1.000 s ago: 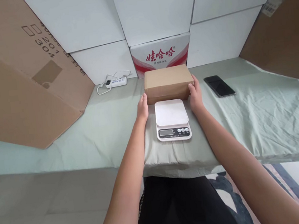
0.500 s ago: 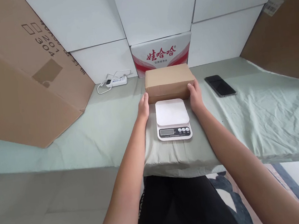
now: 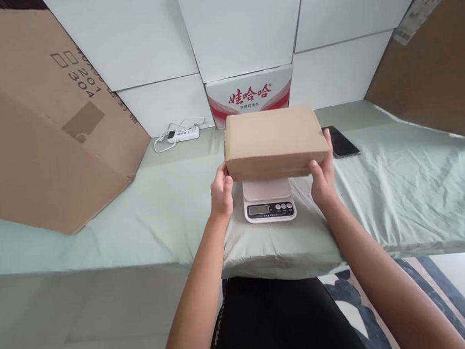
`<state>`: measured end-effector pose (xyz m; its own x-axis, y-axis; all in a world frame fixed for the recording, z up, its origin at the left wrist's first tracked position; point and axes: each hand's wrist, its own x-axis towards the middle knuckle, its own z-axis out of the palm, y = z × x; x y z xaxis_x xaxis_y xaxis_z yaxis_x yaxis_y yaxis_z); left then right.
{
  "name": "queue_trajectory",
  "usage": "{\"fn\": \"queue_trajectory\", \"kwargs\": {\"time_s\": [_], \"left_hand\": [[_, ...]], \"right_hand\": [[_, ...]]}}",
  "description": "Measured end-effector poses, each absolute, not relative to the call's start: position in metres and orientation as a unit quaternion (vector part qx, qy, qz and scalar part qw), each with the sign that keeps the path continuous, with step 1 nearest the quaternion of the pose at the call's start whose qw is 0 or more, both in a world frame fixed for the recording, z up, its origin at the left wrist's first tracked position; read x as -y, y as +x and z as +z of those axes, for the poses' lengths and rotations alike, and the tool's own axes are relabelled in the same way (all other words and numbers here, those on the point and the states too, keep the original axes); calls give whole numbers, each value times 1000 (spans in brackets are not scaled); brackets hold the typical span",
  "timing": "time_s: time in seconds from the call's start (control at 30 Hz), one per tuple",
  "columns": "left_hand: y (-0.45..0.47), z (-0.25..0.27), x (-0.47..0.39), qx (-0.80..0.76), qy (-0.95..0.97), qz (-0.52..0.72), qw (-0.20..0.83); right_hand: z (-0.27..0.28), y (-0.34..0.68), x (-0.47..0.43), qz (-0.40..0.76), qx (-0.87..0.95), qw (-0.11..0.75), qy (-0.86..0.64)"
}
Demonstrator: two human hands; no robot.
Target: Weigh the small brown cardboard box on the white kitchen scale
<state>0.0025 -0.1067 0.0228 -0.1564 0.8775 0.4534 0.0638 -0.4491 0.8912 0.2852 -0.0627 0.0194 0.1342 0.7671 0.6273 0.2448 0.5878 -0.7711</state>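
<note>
A brown cardboard box [image 3: 274, 139] is held between my two hands, raised over the back part of a white kitchen scale [image 3: 267, 191]. My left hand [image 3: 221, 191] grips the box's left end near its lower front corner, and my right hand [image 3: 324, 178] clasps the right end with the thumb on the front face. The box covers most of the scale's weighing plate; the display and buttons still show in front of it. Whether the box touches the plate I cannot tell.
A black phone [image 3: 341, 142] lies right of the box, partly hidden by my right fingers. At the back left is a white device with a cable [image 3: 183, 134]. Large cardboard panels [image 3: 37, 124] and a printed carton [image 3: 250, 91] border the green cloth [image 3: 137, 224].
The cardboard box has come up and toward me, from behind the scale to above its plate. Both hands moved with it, the right one also outward. My view has shifted slightly.
</note>
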Motion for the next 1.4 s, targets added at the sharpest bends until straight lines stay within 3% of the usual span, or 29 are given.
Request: {"fn": "queue_trajectory", "kwargs": {"time_s": [0.2,1.03,1.4], "left_hand": [[6,9,139,-425,555,631,336],[6,8,139,-476,552,622,287],[5,-2,132,-468,506,672,270]], "right_hand": [[-1,296,95,200,634,613,-428],[4,292,86,233,619,612,-433],[8,294,88,205,610,625,-442]]}}
